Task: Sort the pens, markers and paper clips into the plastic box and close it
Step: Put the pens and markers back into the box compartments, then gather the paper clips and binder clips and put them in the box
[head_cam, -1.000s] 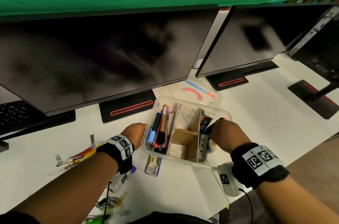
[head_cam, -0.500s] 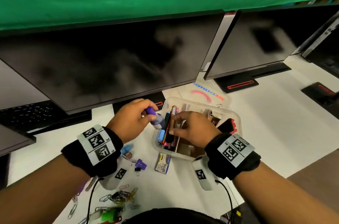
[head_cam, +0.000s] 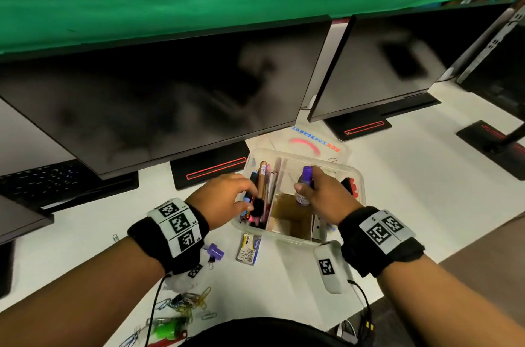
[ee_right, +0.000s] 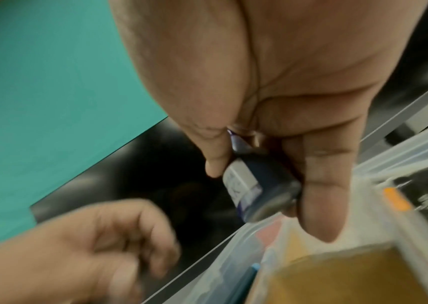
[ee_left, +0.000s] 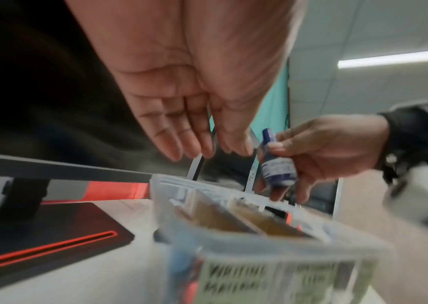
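A clear plastic box [head_cam: 356, 176] with brown dividers stands open on the white desk. Several pens [head_cam: 262, 190] lie in its left compartment. My right hand [head_cam: 312, 190] grips a small ink bottle [head_cam: 306, 174] with a purple cap, held upright over the box's middle compartments. The right wrist view shows thumb and fingers curled round the ink bottle [ee_right: 257, 191]. My left hand [head_cam: 244, 200] hovers over the pens with straight, relaxed fingers [ee_left: 195, 142] and holds nothing. Loose paper clips [head_cam: 190, 301] lie on the desk near my left forearm.
The box lid [head_cam: 315, 142] lies flat behind the box. A staples pack [head_cam: 249, 246] and a purple binder clip [head_cam: 214, 251] lie in front of it. Two monitors [head_cam: 170, 102] overhang the desk behind. A green item [head_cam: 167, 328] lies at the near edge.
The purple-capped bottle passed from my left hand to my right, which now holds it over the box's middle. My left hand opened and dropped towards the pens.
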`<state>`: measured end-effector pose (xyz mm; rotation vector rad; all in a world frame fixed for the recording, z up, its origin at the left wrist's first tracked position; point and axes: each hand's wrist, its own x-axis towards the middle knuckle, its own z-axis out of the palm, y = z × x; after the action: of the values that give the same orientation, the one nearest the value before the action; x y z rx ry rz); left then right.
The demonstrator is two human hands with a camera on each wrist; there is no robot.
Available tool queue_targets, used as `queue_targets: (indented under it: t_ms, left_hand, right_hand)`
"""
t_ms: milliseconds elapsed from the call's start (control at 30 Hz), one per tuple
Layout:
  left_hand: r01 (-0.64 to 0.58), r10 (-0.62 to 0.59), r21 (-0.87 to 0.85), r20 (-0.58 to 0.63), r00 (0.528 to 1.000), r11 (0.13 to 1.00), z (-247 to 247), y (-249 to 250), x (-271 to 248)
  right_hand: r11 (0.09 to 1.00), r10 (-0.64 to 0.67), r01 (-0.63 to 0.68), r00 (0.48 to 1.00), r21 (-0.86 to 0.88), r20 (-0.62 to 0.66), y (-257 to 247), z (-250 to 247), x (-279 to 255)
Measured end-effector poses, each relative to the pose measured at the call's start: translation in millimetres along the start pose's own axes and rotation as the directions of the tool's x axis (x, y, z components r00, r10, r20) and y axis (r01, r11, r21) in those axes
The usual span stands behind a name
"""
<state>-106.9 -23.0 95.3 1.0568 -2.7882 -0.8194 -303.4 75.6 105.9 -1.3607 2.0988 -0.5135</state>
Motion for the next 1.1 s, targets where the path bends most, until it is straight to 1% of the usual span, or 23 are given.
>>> queue_targets:
  t_ms: [67,100,133,233,333,433,500,600,767,900,1100]
  left_hand:
    - [-0.042,0.021,0.127,0.160,0.987,0.991,6.2,-9.4,-1.5]
    - [-0.051,0.015,0.164,0.214,0.977,0.985,9.0,-12.2,-2.8]
    - [-0.054,0.006,0.192,0.240,0.971,0.980,11.4,-14.3,-3.8]
    - [-0.062,0.011,0.234,0.212,0.977,0.970,16.7,-17.0,-6.2]
    - [-0.075,0.020,0.257,0.209,0.978,0.964,20.2,-16.5,-6.8]
    - [-0.080,0.019,0.262,0.229,0.973,0.962,21.9,-14.6,-7.3]
    - [-0.074,0.015,0.249,0.232,0.973,0.966,22.8,-13.6,-7.0]
    - [-0.060,0.011,0.216,0.220,0.975,0.974,23.2,-14.0,-7.9]
    - [-0.046,0.005,0.192,0.210,0.978,0.980,24.2,-14.0,-8.6]
    - [-0.040,-0.001,0.190,0.212,0.977,0.981,26.3,-14.3,-6.9]
    - [-0.052,0.012,0.178,0.218,0.976,0.983,29.4,-17.1,-4.4]
  right_hand:
    - [0.995,0.071,-0.072,0.997,-0.065,-0.012,15.6,-12.6,-1.3]
    - [0.988,0.100,-0.100,0.995,-0.121,-0.007,22.8,-17.0,-2.6]
    - [0.971,0.135,-0.131,0.991,-0.198,0.010,28.8,-19.4,-3.1]
    - [0.893,0.233,-0.200,0.972,-0.404,0.033,41.7,-18.4,-5.1]
    - [0.859,0.278,-0.212,0.958,-0.465,0.077,45.5,-12.5,-8.6]
    - [0.805,0.332,-0.193,0.931,-0.561,0.155,46.0,-5.5,-10.2]
    - [0.773,0.360,-0.192,0.918,-0.605,0.169,46.3,-2.1,-9.4]
    - [0.776,0.368,-0.224,0.920,-0.589,0.135,47.7,4.4,-5.6]
    - [0.827,0.355,-0.283,0.933,-0.485,0.062,53.5,18.6,-1.3]
    - [0.823,0.339,-0.294,0.941,-0.486,0.003,55.0,20.8,-1.7]
    - [0.812,0.363,-0.308,0.932,-0.496,0.016,52.9,16.1,3.8]
